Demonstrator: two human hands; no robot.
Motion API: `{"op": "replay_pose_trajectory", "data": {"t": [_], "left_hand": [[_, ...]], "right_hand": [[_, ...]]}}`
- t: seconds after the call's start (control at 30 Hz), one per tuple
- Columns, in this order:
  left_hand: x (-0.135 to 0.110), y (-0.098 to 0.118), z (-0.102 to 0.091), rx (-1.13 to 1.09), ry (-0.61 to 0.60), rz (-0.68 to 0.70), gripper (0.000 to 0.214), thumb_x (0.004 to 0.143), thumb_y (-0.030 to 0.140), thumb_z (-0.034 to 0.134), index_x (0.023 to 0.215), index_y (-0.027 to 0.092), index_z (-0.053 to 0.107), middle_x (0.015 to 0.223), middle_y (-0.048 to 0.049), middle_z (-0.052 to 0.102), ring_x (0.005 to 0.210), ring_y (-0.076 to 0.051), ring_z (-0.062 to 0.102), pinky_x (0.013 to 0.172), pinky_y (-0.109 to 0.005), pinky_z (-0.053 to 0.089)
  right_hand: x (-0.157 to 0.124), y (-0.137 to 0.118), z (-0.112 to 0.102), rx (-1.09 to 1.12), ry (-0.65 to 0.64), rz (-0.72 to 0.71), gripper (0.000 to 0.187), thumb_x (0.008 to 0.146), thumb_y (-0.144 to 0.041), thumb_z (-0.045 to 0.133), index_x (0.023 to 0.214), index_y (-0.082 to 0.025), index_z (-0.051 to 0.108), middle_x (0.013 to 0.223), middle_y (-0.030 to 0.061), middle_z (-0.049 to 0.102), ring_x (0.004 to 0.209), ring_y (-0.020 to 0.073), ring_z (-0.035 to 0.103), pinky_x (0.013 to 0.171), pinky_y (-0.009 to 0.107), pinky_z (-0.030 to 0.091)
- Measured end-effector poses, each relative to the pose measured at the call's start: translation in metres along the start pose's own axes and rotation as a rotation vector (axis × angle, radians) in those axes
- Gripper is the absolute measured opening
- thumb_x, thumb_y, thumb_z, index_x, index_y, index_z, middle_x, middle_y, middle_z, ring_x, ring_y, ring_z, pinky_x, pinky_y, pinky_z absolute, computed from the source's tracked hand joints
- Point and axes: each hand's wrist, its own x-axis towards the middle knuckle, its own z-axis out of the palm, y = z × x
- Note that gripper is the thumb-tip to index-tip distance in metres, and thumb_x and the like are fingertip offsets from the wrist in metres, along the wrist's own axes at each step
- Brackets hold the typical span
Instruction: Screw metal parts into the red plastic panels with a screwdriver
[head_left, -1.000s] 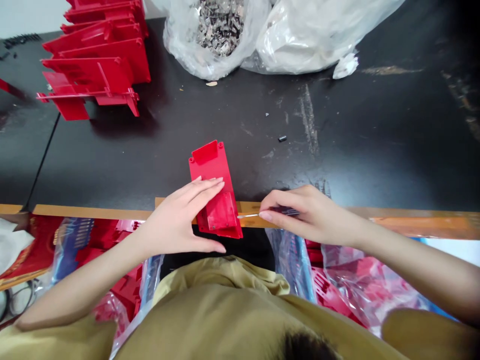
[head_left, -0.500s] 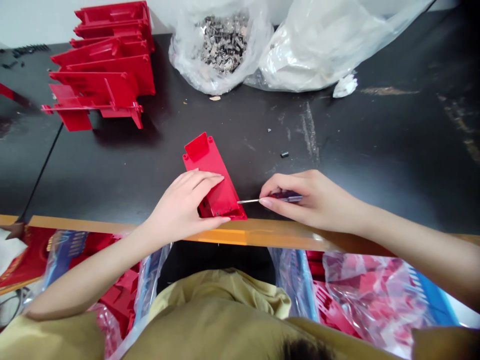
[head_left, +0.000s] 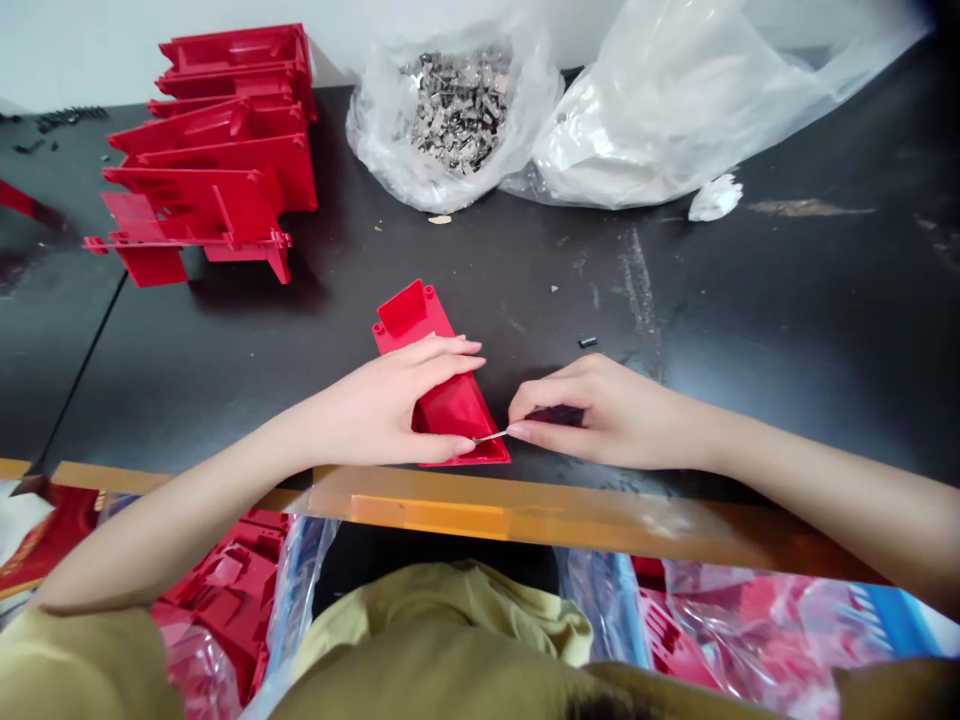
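**Small screwdriver (head_left: pixel 493 436) meets red plastic housing (head_left: pixel 457 415)**

The left hand (head_left: pixel 390 400) spreads wide over the red plastic housing, fingers across it and thumb along its lower part, holding it on the black workbench (head_left: pixel 750 300) at lower centre of the frame, near the wooden edge strip (head_left: pixel 525 515). The right hand (head_left: pixel 607 415) pinches the small screwdriver in a narrow grip, its thin shaft reaching the housing beside the left thumb. At upper left stands a stack of red housings (head_left: pixel 210 170); at upper centre, a clear plastic bag of metal clips (head_left: pixel 457 110).
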Motion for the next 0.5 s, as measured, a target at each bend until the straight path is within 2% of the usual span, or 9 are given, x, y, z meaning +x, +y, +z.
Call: {"op": "replay_pose_trajectory", "data": {"t": [0.13, 0.3, 0.5], "left_hand": [[0.006, -0.0036, 0.0047, -0.056, 0.024, 0.008, 0.069, 0.08, 0.053, 0.071, 0.135, 0.015, 0.053, 0.148, -0.0167, 0.048, 0.14, -0.028, 0.045, 0.119, -0.046, 0.037], [0.0075, -0.0031, 0.0071, -0.104, 0.047, -0.006, 0.062, 0.079, 0.051, 0.074, 0.127, 0.014, 0.059, 0.138, -0.0143, 0.056, 0.139, -0.027, 0.047, 0.117, -0.042, 0.041], [0.0107, -0.004, 0.0066, -0.133, 0.03, -0.027, 0.054, 0.079, 0.047, 0.074, 0.121, 0.015, 0.061, 0.142, -0.0126, 0.053, 0.14, -0.025, 0.044, 0.118, -0.042, 0.039]], "right_hand": [[-0.0022, -0.0021, 0.0015, -0.07, 0.021, -0.001, 0.022, 0.098, -0.029, 0.051, 0.087, -0.019, 0.067, 0.069, -0.0028, 0.065, 0.056, 0.0074, 0.052, 0.057, 0.023, 0.033], [-0.0042, -0.0012, 0.0056, -0.147, 0.061, -0.039, 0.023, 0.1, -0.028, 0.048, 0.085, -0.02, 0.063, 0.068, -0.0042, 0.061, 0.055, 0.0069, 0.047, 0.056, 0.024, 0.029], [-0.0068, 0.0025, 0.0103, -0.218, 0.089, -0.075, 0.026, 0.101, -0.027, 0.043, 0.084, -0.02, 0.061, 0.067, -0.0028, 0.061, 0.055, 0.0084, 0.046, 0.055, 0.025, 0.026]]}}
